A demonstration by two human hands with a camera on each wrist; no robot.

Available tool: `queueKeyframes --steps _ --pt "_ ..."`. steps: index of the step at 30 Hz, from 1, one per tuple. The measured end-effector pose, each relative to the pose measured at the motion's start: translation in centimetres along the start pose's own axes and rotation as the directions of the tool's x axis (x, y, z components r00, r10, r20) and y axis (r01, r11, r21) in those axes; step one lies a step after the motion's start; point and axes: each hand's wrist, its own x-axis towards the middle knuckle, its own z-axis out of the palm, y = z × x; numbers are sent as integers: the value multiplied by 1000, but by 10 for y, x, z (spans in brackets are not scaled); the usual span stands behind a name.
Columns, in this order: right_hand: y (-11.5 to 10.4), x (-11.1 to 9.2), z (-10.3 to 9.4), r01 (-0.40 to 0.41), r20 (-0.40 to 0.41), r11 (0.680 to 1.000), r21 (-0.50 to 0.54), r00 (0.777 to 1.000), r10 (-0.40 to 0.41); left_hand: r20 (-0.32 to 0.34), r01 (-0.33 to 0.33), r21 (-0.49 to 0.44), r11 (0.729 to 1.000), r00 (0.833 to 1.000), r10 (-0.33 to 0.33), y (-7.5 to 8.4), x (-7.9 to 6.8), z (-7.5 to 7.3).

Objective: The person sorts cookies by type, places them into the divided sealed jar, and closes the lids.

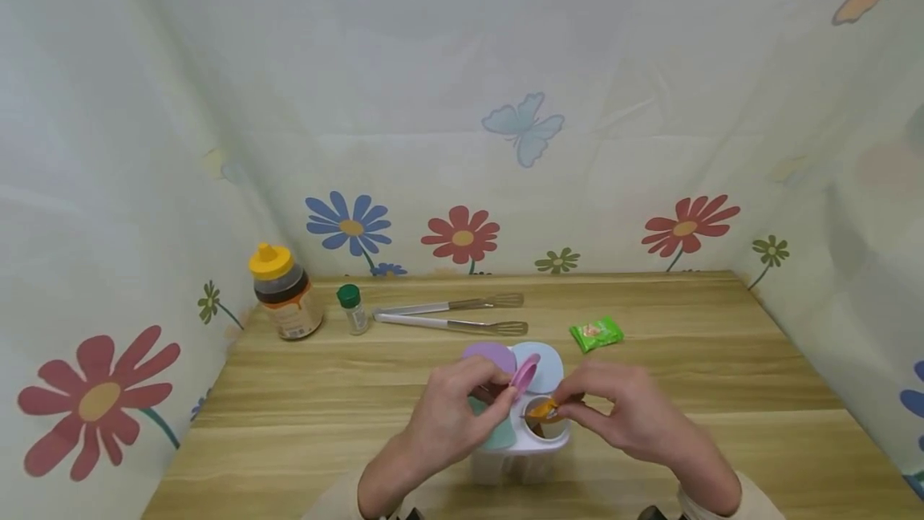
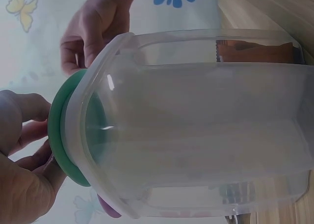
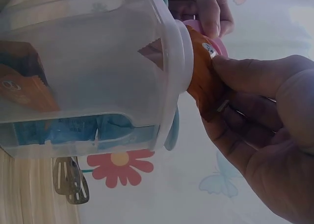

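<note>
A clear plastic container with a white top and several round openings stands at the table's front. Its purple lid, light blue lid and green lid are on. My left hand pinches a pink lid, tilted up beside the one uncovered opening. Over that opening, my right hand pinches an orange packet between thumb and fingers, one corner dipping inside the rim. Through the wall in the right wrist view, another orange packet and blue packets lie in separate compartments.
Behind the container lie silver tongs and a green packet. Toward the back left stand a small green-capped jar and a yellow-capped bottle. A flowered curtain surrounds the wooden table.
</note>
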Motion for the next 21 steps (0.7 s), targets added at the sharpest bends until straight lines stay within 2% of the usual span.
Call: queueKeyframes --steps 7,14,21 --pt "1 0 8 28 35 998 -58 999 -26 -2 -5 10 1000 1000 5 1 1 1" --pt "1 0 10 55 23 995 -87 998 -53 2 -5 11 1000 1000 5 1 1 1" --pt "3 5 12 140 18 986 -93 990 -139 3 3 13 1000 1000 -4 1 2 0"
